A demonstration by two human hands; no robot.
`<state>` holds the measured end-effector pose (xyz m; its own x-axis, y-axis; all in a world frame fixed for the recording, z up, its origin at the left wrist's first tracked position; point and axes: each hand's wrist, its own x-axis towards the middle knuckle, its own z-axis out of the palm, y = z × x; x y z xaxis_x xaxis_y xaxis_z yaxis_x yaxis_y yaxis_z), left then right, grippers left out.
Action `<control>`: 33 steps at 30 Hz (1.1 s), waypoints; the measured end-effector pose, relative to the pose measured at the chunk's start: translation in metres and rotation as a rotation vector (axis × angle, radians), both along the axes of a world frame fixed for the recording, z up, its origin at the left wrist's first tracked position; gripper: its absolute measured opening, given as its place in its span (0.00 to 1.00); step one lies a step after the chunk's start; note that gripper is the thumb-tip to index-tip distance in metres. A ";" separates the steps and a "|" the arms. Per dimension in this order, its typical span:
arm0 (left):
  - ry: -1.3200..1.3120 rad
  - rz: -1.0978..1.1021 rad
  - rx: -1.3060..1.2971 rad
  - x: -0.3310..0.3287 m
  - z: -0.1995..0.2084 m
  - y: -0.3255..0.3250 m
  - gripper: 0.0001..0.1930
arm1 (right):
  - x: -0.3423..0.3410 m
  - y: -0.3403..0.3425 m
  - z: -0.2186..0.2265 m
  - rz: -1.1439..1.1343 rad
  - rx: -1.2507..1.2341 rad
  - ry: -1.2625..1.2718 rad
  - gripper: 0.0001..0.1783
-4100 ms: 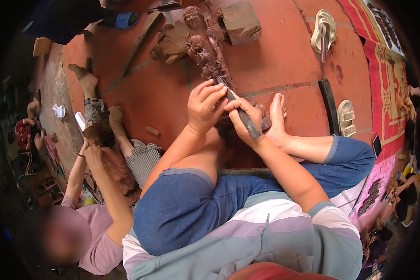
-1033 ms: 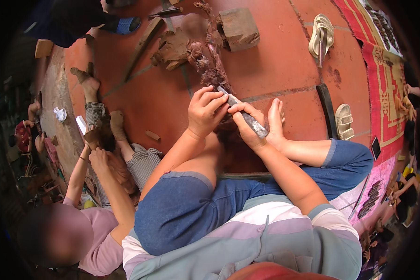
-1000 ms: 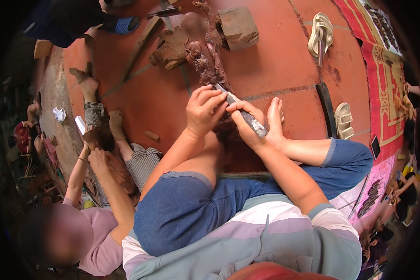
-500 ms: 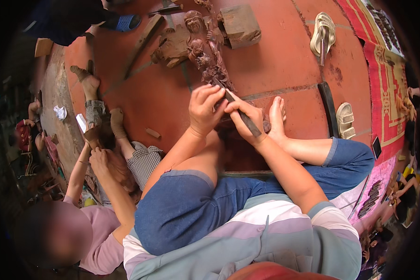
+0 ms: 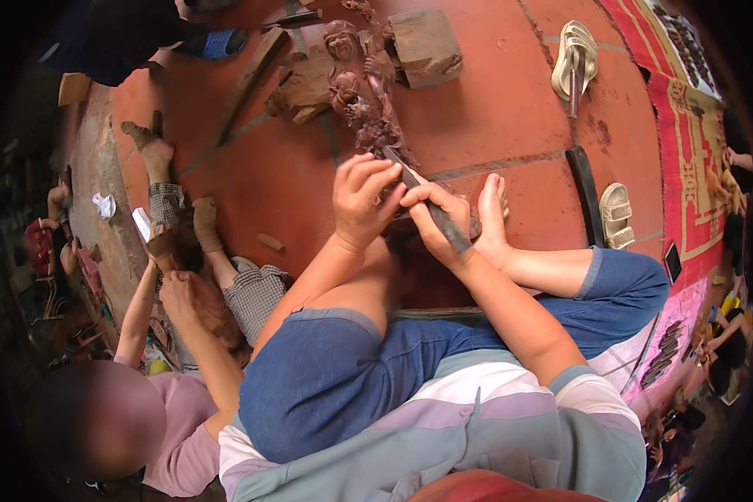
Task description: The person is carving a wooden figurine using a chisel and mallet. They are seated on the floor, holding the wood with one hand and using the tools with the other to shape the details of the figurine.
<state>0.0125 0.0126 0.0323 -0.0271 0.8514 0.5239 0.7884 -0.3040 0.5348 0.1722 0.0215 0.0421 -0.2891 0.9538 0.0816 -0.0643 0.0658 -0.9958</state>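
- Head view: the person sits on the red tiled floor (image 5: 510, 109) with bent, bare legs in blue denim shorts (image 5: 326, 381), both hands brought together in front.
- The right hand (image 5: 437, 219) is closed around a long dark tool (image 5: 452, 232), whose rear end shows across the palm toward the wrist.
- The left hand (image 5: 362, 201) has its fingers curled, with the fingertips at the tool's front part; I cannot tell whether they pinch it or only rest against it.
- The tool slants forward and left, its tip at the near end of a reddish-brown carved figure (image 5: 349, 88).
- The carved figure stretches away from the hands, its far end between a squared wooden block (image 5: 427, 48) on the right and a rough wooden piece (image 5: 299, 90) on the left.
- A long wooden bar (image 5: 253, 82) lies farther left.
- Well to the right are two pale sandals (image 5: 617, 216), a dark curved strip (image 5: 586, 197) and a red and gold mat (image 5: 686, 180).
- On the left, a co-worker in a pink shirt (image 5: 176, 418) has a hand (image 5: 184, 293) at a brown wooden piece.
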 end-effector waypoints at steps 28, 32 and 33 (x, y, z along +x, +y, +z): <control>-0.011 -0.033 -0.026 -0.002 -0.008 -0.009 0.18 | -0.002 -0.002 -0.001 0.022 0.400 -0.342 0.04; -0.038 0.082 -0.012 -0.009 -0.008 -0.003 0.19 | -0.015 0.015 0.001 0.094 0.363 -0.286 0.04; -0.038 0.083 -0.021 -0.004 -0.008 -0.005 0.19 | -0.012 0.013 0.000 0.078 0.383 -0.298 0.04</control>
<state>0.0082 0.0073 0.0240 -0.1175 0.8564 0.5028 0.7893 -0.2267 0.5706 0.1598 0.0346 0.0423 -0.4222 0.8462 0.3251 0.2003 0.4368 -0.8770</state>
